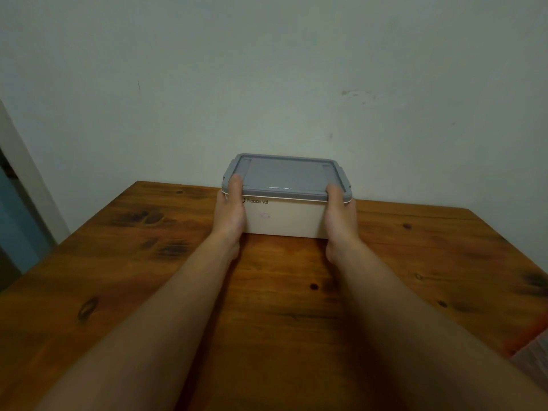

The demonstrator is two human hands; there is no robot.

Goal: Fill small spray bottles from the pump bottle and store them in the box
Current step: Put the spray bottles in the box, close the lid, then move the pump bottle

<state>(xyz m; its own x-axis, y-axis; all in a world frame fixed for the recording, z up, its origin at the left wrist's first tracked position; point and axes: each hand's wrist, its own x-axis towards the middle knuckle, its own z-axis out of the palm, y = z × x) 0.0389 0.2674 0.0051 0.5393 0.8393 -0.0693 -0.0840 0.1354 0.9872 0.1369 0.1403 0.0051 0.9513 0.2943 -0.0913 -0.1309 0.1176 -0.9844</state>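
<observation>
Holding the box [284,216] at the desk's [148,292] far edge, against the wall [267,84], I have my left hand [229,212] and right hand [339,212] each curled round one end, thumbs on the grey lid [284,176]. I'd work both lid ends evenly, keeping the base flat.

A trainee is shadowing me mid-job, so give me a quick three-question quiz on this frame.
1. True or false: the lid is off the box.
2. Where do the thumbs of the left hand and right hand rest? A) on the lid's near corners B) under the box C) inside the box
3. Fill in: the box stands on the wooden ____.
Key: 1 false; 2 A; 3 table.
</observation>
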